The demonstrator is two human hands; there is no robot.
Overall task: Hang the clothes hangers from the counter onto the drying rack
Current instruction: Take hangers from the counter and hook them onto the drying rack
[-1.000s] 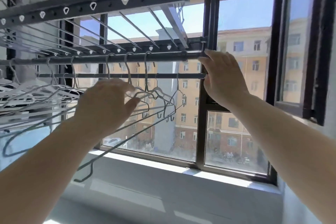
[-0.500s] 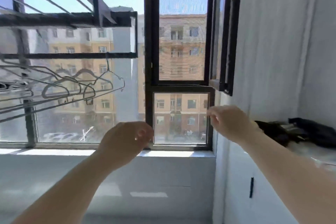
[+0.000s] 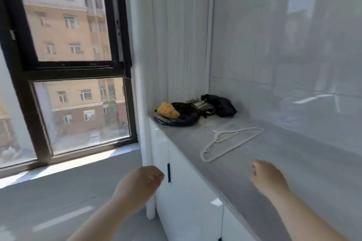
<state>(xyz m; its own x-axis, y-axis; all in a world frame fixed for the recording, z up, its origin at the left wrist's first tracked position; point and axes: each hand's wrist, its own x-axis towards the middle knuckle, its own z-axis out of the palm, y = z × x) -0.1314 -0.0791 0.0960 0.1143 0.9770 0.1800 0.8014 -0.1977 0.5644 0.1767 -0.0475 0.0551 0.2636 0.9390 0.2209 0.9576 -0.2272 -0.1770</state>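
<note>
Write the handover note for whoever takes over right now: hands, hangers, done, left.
Left hand: empty, fingers loosely curled, low beside the cabinet.
Right hand: empty, over the counter, short of the white hanger.
Hanger: lies flat on the counter, no hand on it; a dark pile with a yellow item sits behind it.
Done: cannot tell; the drying rack is out of view.
Left: grip the hanger, carry it to the rack, hook it on.

The hanger (image 3: pixel 235 145) ahead of the right grip (image 3: pixel 268 177) looks like matt white plastic with a thin metal hook. The table (image 3: pixel 293 162) under it is matt grey. Cabinet doors (image 3: pixel 186 191) and wall tiles (image 3: pixel 284 64) are glossy white. Farther off, the black bag (image 3: pixel 186 118) looks like shiny plastic.
</note>
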